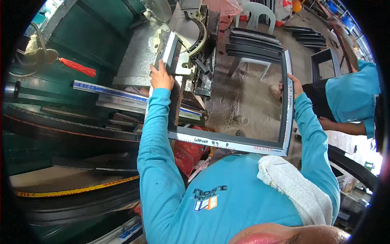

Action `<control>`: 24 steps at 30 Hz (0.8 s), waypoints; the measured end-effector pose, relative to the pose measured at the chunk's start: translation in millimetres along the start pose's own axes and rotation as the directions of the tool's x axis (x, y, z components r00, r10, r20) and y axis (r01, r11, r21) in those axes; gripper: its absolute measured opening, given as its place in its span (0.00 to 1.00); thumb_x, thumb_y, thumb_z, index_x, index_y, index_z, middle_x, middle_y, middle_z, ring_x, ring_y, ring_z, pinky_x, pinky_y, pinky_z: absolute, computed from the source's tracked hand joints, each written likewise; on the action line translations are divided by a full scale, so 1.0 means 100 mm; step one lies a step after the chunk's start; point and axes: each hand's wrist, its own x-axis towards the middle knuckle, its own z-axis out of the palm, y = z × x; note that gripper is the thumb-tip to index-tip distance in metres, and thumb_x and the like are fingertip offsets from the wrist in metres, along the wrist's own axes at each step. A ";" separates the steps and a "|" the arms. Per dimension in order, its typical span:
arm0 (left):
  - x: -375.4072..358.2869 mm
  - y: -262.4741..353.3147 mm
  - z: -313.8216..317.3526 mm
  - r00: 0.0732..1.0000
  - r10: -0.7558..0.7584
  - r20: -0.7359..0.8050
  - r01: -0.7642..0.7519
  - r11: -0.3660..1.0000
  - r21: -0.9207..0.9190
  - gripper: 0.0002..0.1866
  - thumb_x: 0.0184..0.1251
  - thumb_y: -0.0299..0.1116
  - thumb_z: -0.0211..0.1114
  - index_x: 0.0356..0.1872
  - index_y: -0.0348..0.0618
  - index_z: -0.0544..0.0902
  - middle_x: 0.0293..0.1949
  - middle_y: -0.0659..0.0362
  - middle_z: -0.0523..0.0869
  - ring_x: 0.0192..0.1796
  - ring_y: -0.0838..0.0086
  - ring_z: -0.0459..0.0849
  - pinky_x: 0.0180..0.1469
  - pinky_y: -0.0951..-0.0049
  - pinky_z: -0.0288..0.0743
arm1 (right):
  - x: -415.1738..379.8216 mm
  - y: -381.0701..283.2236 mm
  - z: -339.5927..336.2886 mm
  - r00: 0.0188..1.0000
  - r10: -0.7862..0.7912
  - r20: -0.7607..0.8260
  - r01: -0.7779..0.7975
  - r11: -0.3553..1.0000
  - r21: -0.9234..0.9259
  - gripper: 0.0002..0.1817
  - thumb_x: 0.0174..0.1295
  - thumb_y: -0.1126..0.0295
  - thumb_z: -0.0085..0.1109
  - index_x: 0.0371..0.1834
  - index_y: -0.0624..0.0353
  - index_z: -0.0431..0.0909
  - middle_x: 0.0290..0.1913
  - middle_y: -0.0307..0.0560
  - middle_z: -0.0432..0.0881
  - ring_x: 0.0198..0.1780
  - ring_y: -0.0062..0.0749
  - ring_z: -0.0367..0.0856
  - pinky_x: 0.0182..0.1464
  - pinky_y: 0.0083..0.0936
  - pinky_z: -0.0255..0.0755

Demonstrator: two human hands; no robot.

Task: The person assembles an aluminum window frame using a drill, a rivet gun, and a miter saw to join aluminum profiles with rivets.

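Note:
A dark rectangular frame (227, 143) with white printed tape and handwriting on its near side is held in front of my chest. My left hand (162, 76) grips its left side, close to the miter saw (191, 34). Around the right side of the frame, my right hand (296, 84) is closed, with the fingers partly hidden behind the bar. The frame's left side reaches up over the saw's base. Its far side cannot be made out.
Dark profiles (254, 42) are stacked on a white chair (256, 14) ahead. A co-worker in a blue shirt (351, 91) is at the right. Long profiles (109, 92) lie at the left, below a red tassel (79, 67). Another frame (325, 53) stands at the far right.

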 end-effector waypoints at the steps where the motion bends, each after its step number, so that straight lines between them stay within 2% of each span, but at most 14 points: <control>1: 0.05 0.02 0.01 0.998 -0.014 0.057 0.013 1.000 0.012 0.41 0.52 0.38 0.70 0.69 0.50 0.61 0.65 0.31 0.60 0.52 0.34 0.78 0.53 0.48 0.77 | -0.01 0.00 0.02 1.000 -0.002 -0.030 0.001 1.000 -0.010 0.26 0.62 0.48 0.55 0.40 0.65 0.74 0.29 0.48 0.78 0.29 0.38 0.79 0.37 0.41 0.77; 2: 0.10 0.04 -0.02 0.998 -0.039 0.043 0.038 0.999 0.006 0.39 0.52 0.36 0.69 0.68 0.58 0.64 0.63 0.31 0.63 0.49 0.36 0.80 0.53 0.49 0.77 | -0.07 -0.01 0.10 0.998 -0.018 -0.064 0.016 0.999 -0.042 0.26 0.62 0.47 0.55 0.41 0.65 0.74 0.28 0.48 0.78 0.30 0.38 0.79 0.36 0.41 0.77; 5: 0.20 0.04 -0.07 0.980 -0.130 0.150 0.148 0.982 -0.119 0.39 0.50 0.35 0.69 0.68 0.60 0.67 0.61 0.32 0.68 0.48 0.39 0.82 0.52 0.52 0.78 | -0.10 -0.04 0.11 0.996 -0.028 -0.088 0.021 0.997 -0.077 0.27 0.61 0.46 0.56 0.42 0.65 0.75 0.30 0.49 0.79 0.30 0.37 0.80 0.35 0.42 0.78; 7: 0.20 0.00 -0.06 0.989 -0.099 0.111 0.112 0.987 -0.113 0.38 0.49 0.36 0.71 0.67 0.57 0.70 0.53 0.37 0.74 0.44 0.44 0.84 0.49 0.54 0.80 | -0.10 -0.06 0.10 0.991 -0.045 -0.129 0.031 0.993 -0.110 0.28 0.59 0.45 0.57 0.42 0.65 0.75 0.29 0.48 0.78 0.30 0.37 0.80 0.36 0.41 0.79; 9: 0.23 0.00 -0.06 0.986 -0.090 0.138 0.105 0.989 -0.106 0.39 0.48 0.35 0.71 0.67 0.57 0.70 0.52 0.38 0.75 0.44 0.45 0.84 0.49 0.55 0.80 | -0.17 -0.07 0.16 0.990 -0.041 -0.138 0.027 0.994 -0.108 0.28 0.59 0.46 0.57 0.42 0.64 0.75 0.30 0.48 0.79 0.30 0.36 0.80 0.38 0.41 0.80; 10: 0.24 0.00 -0.04 0.985 -0.104 0.140 0.118 0.988 -0.095 0.39 0.48 0.36 0.71 0.67 0.57 0.70 0.52 0.38 0.75 0.44 0.45 0.85 0.48 0.55 0.80 | -0.20 -0.08 0.15 0.990 -0.034 -0.134 0.016 0.992 -0.128 0.26 0.61 0.45 0.54 0.41 0.61 0.77 0.31 0.44 0.81 0.32 0.35 0.82 0.43 0.40 0.79; 13: 0.23 0.02 -0.09 0.984 -0.126 0.129 0.140 0.984 -0.106 0.39 0.48 0.36 0.71 0.67 0.59 0.70 0.53 0.38 0.75 0.44 0.46 0.85 0.48 0.55 0.80 | -0.33 -0.13 0.27 0.983 -0.069 -0.170 0.032 0.977 -0.213 0.23 0.62 0.48 0.55 0.39 0.60 0.79 0.29 0.43 0.80 0.32 0.34 0.82 0.42 0.40 0.81; 17: 0.22 0.01 -0.10 0.980 -0.135 0.148 0.154 0.979 -0.132 0.39 0.48 0.35 0.71 0.67 0.59 0.70 0.55 0.39 0.74 0.44 0.48 0.85 0.47 0.57 0.81 | -0.36 -0.28 0.26 0.971 -0.120 -0.205 0.027 0.913 -0.406 0.19 0.61 0.52 0.58 0.38 0.59 0.80 0.33 0.48 0.85 0.35 0.38 0.85 0.37 0.40 0.83; 18: 0.23 0.00 -0.10 0.979 -0.133 0.156 0.155 0.979 -0.135 0.39 0.48 0.35 0.71 0.68 0.59 0.70 0.56 0.39 0.74 0.44 0.48 0.86 0.47 0.57 0.81 | -0.17 -0.51 -0.21 0.981 -0.115 -0.153 0.034 0.891 -0.453 0.23 0.59 0.55 0.62 0.48 0.64 0.77 0.45 0.53 0.83 0.46 0.41 0.84 0.49 0.35 0.80; 19: 0.22 0.00 -0.08 0.981 -0.135 0.136 0.151 0.982 -0.117 0.39 0.48 0.35 0.71 0.67 0.58 0.70 0.55 0.40 0.74 0.43 0.48 0.86 0.47 0.57 0.81 | 0.05 -0.69 -0.51 0.809 -0.549 -0.211 0.205 0.599 -0.774 0.26 0.59 0.57 0.63 0.54 0.66 0.73 0.51 0.55 0.79 0.53 0.41 0.80 0.55 0.33 0.75; 20: 0.23 -0.01 -0.07 0.981 -0.142 0.132 0.160 0.977 -0.139 0.38 0.47 0.36 0.71 0.66 0.60 0.71 0.52 0.42 0.75 0.44 0.48 0.85 0.48 0.56 0.80 | 0.21 -0.79 -0.62 0.491 -0.868 -0.070 0.180 0.179 -0.967 0.31 0.59 0.59 0.64 0.60 0.68 0.69 0.58 0.57 0.75 0.59 0.41 0.76 0.61 0.31 0.70; 21: 0.23 -0.02 -0.06 0.980 -0.148 0.131 0.168 0.972 -0.163 0.38 0.47 0.37 0.72 0.65 0.62 0.72 0.49 0.44 0.77 0.44 0.48 0.85 0.49 0.54 0.80 | 0.21 -0.94 -0.32 0.404 -0.910 0.095 0.339 0.052 -0.940 0.36 0.61 0.62 0.63 0.67 0.69 0.60 0.67 0.58 0.65 0.67 0.39 0.66 0.67 0.31 0.60; 22: 0.23 -0.01 -0.10 0.979 -0.152 0.135 0.170 0.975 -0.142 0.38 0.47 0.37 0.72 0.65 0.62 0.72 0.49 0.45 0.77 0.43 0.48 0.85 0.48 0.55 0.80 | 0.24 -0.95 0.11 0.319 -0.931 0.177 0.462 -0.010 -0.887 0.29 0.63 0.64 0.61 0.64 0.66 0.66 0.60 0.52 0.74 0.59 0.34 0.73 0.61 0.28 0.66; 24: 0.22 -0.03 -0.06 0.982 -0.136 0.132 0.157 0.974 -0.164 0.38 0.46 0.37 0.72 0.65 0.62 0.72 0.49 0.45 0.77 0.43 0.48 0.85 0.48 0.55 0.80 | 0.19 -0.69 1.41 0.650 -0.720 0.244 0.532 0.202 -0.822 0.23 0.65 0.63 0.60 0.61 0.61 0.72 0.51 0.44 0.80 0.49 0.26 0.77 0.52 0.22 0.70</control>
